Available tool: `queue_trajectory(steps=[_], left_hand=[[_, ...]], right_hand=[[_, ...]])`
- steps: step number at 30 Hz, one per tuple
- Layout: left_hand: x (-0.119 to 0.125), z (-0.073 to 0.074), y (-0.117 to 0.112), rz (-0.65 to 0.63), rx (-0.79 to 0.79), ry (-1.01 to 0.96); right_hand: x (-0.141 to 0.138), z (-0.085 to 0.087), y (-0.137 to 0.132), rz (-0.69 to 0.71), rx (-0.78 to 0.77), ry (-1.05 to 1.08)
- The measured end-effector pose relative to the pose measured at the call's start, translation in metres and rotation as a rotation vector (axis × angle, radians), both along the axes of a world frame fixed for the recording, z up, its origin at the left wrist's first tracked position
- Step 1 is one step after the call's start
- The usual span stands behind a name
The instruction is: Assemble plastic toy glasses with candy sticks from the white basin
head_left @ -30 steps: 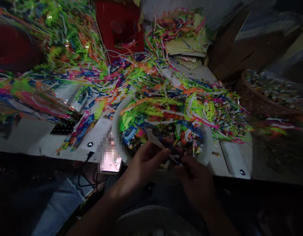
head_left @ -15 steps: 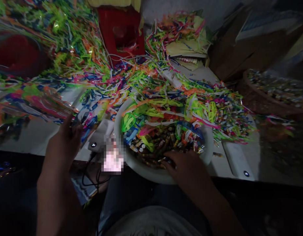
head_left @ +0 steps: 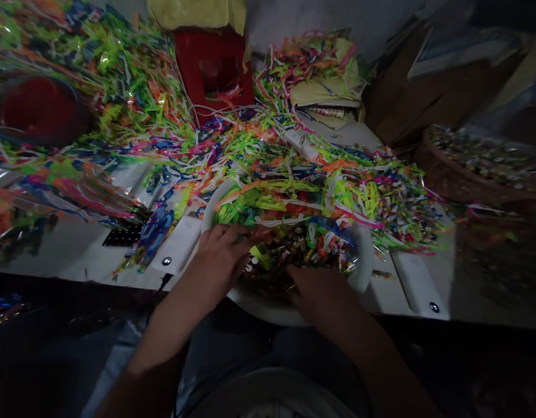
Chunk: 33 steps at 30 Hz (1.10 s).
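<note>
Small wrapped pieces [head_left: 289, 249] fill the near half of a white bowl [head_left: 363, 273] at the front edge of the surface [head_left: 58, 255], with neon strips [head_left: 276, 191] heaped over its far half. Left hand [head_left: 222, 255] lies palm down on the bowl's left side, fingers spread loosely into the pieces; right hand [head_left: 322, 293] rests on the near rim, fingertips dug in (whether either grip has closed on anything I cannot tell). A red container [head_left: 213, 67] stands behind, a basket [head_left: 477, 168] well to the right.
</note>
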<state>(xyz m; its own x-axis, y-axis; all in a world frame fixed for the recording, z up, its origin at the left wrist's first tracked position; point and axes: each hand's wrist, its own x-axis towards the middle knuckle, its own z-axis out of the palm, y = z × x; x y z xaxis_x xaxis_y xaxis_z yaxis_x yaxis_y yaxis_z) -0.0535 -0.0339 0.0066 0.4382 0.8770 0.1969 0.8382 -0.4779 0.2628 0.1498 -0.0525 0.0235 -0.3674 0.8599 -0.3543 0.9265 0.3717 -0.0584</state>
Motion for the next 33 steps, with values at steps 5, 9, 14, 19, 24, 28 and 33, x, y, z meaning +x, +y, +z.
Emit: queue_trajectory(steps=[5, 9, 14, 19, 24, 28, 33], left_hand=[[0.012, -0.006, 0.005, -0.041, -0.031, 0.037], [0.012, -0.005, 0.004, -0.027, -0.048, 0.017], [0.018, -0.002, 0.013, 0.044, -0.007, -0.021], [0.023, -0.001, 0.022, 0.072, 0.008, -0.076], [0.027, -0.006, 0.023, 0.223, 0.065, -0.088], [0.029, -0.004, 0.023, 0.235, 0.086, -0.122], [0.019, 0.018, -0.007, 0.279, 0.122, -0.270]], right_hand=[[0.014, -0.008, -0.009, 0.027, 0.121, 0.278], [0.028, -0.016, -0.020, -0.110, 0.199, 0.738], [0.031, -0.028, -0.028, -0.188, 0.220, 0.997], [0.028, -0.035, -0.030, -0.484, 0.064, 1.260], [0.033, -0.037, -0.025, -0.609, 0.008, 1.399], [0.033, -0.038, -0.025, -0.626, 0.006, 1.394], [0.029, -0.035, -0.032, -0.661, 0.052, 1.415]])
